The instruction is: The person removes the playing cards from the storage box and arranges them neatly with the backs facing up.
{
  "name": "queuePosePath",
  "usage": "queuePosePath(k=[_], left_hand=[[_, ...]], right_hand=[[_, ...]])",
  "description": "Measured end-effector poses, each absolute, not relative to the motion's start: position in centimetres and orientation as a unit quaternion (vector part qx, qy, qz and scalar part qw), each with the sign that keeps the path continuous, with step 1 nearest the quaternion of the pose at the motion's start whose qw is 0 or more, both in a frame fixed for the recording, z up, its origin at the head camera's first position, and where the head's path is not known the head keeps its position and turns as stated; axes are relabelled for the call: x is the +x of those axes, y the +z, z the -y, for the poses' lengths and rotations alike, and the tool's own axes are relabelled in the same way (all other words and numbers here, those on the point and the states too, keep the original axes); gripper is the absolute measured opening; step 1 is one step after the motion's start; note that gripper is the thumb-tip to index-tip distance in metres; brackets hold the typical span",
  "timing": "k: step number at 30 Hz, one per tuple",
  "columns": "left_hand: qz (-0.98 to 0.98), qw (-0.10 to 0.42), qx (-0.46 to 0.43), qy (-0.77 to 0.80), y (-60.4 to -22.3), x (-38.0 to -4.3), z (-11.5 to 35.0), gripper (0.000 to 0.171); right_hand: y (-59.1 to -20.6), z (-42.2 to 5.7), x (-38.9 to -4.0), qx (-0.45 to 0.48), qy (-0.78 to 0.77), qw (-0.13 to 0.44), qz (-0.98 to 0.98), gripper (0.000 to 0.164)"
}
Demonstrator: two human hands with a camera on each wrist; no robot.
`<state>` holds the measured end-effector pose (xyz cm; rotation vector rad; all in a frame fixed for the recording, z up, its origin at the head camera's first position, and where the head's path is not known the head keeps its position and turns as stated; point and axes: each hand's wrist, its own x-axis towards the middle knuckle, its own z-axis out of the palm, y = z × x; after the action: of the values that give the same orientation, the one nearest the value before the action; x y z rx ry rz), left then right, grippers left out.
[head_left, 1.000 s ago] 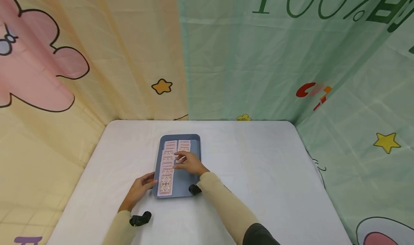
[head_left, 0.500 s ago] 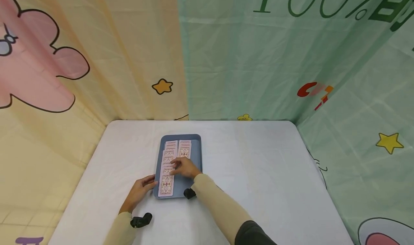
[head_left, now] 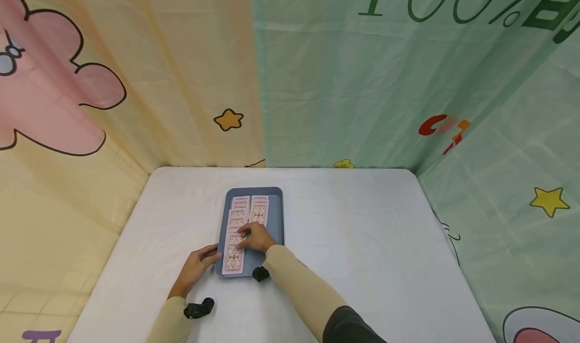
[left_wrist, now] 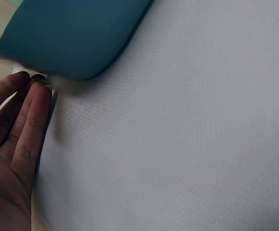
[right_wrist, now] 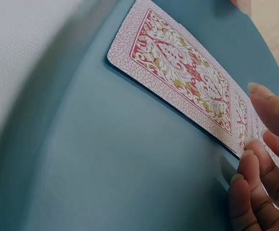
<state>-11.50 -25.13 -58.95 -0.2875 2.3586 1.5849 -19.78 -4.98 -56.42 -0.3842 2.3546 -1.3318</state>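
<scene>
Face-down playing cards [head_left: 233, 260] with red patterned backs overlap in a long left column on a blue-grey tray [head_left: 254, 267]. A shorter column of cards [head_left: 259, 212] lies to its right. My right hand [head_left: 257, 237] hovers low over the left column, thumb and index finger apart. In the right wrist view, its fingertips [right_wrist: 247, 154] meet the edge of the nearest playing card [right_wrist: 182, 72], and nothing shows lifted between them. My left hand [head_left: 196, 267] holds the tray's near left rim. The left wrist view has its fingers [left_wrist: 31, 120] at the underside of the tray [left_wrist: 76, 38], thumb partly hidden.
A white-covered table [head_left: 353, 242] surrounds the tray. Printed curtains [head_left: 335, 81] close off the back and sides. Black wrist devices [head_left: 199, 308] sit on both forearms, the right one close to the tray's front edge.
My right hand has moved from the right column leftward and toward me, over the left column. More of the right column's cards now show. The left hand stays at the rim.
</scene>
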Motion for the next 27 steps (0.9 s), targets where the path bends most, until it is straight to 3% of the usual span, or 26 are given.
queuePosePath(k=[27], left_hand=[[-0.815,0.132,-0.095,0.556,-58.5,-11.3,24.9,0.054]], right_hand=[[-57.3,6.2,-18.5,-0.152,-0.361,0.164,-0.906,0.04]])
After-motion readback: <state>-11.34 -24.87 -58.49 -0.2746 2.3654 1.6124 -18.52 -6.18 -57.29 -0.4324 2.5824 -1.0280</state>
